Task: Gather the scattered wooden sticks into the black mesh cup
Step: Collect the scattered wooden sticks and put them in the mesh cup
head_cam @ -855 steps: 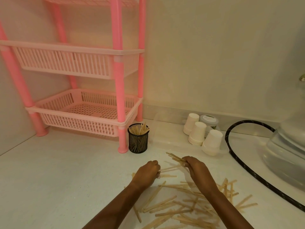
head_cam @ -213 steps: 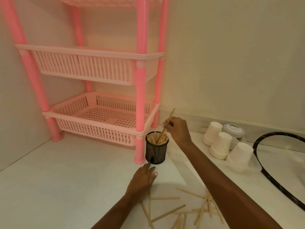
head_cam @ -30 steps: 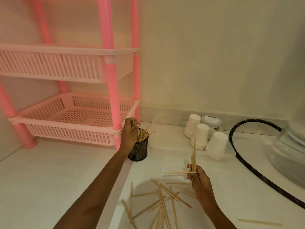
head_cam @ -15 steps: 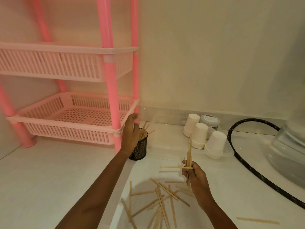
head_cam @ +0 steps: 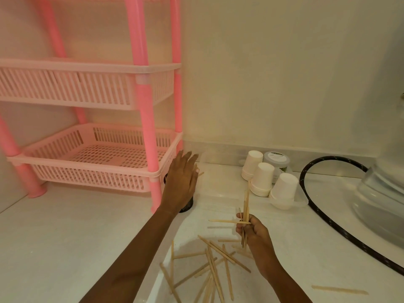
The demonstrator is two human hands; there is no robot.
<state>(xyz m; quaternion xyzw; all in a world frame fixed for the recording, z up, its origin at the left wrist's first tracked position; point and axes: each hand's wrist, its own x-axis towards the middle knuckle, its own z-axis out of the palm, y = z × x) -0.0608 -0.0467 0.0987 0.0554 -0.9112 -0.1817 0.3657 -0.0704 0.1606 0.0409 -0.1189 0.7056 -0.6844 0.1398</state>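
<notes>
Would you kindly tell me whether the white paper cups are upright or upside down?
Upside down: the white paper cups show their narrow closed bases on top, with the wide stacked rims at the bottom.

Cream wall (head_cam: 273,73), white counter (head_cam: 65,237), pink plastic shelf rack (head_cam: 91,88), dim warm light.

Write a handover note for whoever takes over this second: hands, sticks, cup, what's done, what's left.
Left hand: open, fingers straight, at the black mesh cup, hiding most of it.
Right hand: grips a small bundle of sticks, held upright.
The cup stands beside the pink rack's front leg. A stick tip shows past the left hand, so some are likely in.
Left to do: the bundle, the loose sticks on the counter, and one lone stick far right.
</notes>
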